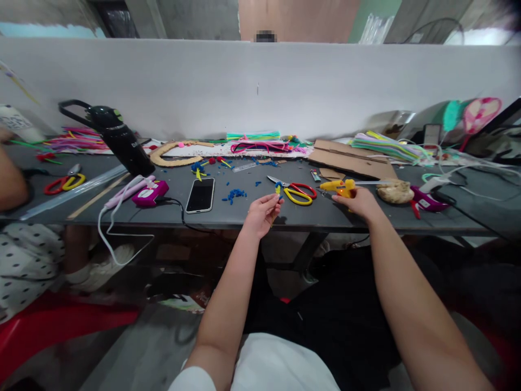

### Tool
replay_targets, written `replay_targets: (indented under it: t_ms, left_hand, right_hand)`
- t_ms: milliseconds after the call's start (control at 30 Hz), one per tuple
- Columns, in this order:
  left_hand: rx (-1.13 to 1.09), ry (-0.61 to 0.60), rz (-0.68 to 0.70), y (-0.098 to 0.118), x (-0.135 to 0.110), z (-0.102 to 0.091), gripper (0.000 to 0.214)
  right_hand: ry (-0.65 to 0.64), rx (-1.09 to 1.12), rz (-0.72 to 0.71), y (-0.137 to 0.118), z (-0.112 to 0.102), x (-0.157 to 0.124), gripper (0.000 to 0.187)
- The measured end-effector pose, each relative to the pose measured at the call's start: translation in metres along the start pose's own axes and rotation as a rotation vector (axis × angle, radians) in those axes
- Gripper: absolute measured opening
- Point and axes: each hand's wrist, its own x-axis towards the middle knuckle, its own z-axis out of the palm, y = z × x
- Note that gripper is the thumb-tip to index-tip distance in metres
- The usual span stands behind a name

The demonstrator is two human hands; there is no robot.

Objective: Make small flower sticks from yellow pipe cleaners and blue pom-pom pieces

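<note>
Over the table's front edge, my left hand (264, 213) pinches a small yellow-and-blue pipe-cleaner piece (278, 190) between thumb and fingertips. To the right, my right hand (358, 202) is wrapped round a yellow hot glue gun (338, 187), its nozzle pointing left. A clear glue stick (370, 183) sticks out of the gun's back end. Between the hands lie scissors (299, 194) with red and yellow handles. Left of my left hand is a loose pile of short blue fuzzy pieces (235, 195).
A phone (200, 195), a purple power block (150, 193) and a black bottle (122, 138) stand or lie on the left. Cardboard (350, 160) and pipe-cleaner bundles (391, 146) lie at the back. A purple block (429, 200) is at right. Someone's arm (12, 179) is far left.
</note>
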Motion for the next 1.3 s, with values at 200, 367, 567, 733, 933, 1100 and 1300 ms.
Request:
replay_targets:
  t_ms: [200,367,567,733,933,1100,1300]
  left_hand:
    - [0.026,0.010,0.048,-0.003,0.001,0.001,0.012]
    - [0.045,0.006,0.069,-0.005,0.001,0.003,0.012]
    - [0.107,0.011,0.132,-0.009,0.000,0.009,0.021]
    - [0.178,-0.018,0.135,-0.020,-0.001,0.014,0.033]
    - [0.249,-0.069,0.138,-0.029,0.001,0.014,0.039]
    - [0.289,-0.094,0.153,-0.033,0.004,0.011,0.041]
    - [0.332,-0.098,0.158,-0.035,0.005,0.010,0.040]
  right_hand:
    - [0.101,0.014,-0.008,0.008,-0.013,-0.021,0.064]
    - [0.190,0.012,0.001,0.018,-0.033,-0.038,0.050]
    - [0.078,0.275,-0.300,-0.007,-0.041,-0.069,0.035]
    - [-0.180,0.623,-0.446,-0.063,0.001,-0.089,0.033]
    - [-0.174,0.736,-0.540,-0.084,0.041,-0.088,0.023]
    - [-0.188,0.773,-0.507,-0.081,0.046,-0.089,0.020]
    - [-0.202,0.742,-0.476,-0.081,0.042,-0.091,0.024]
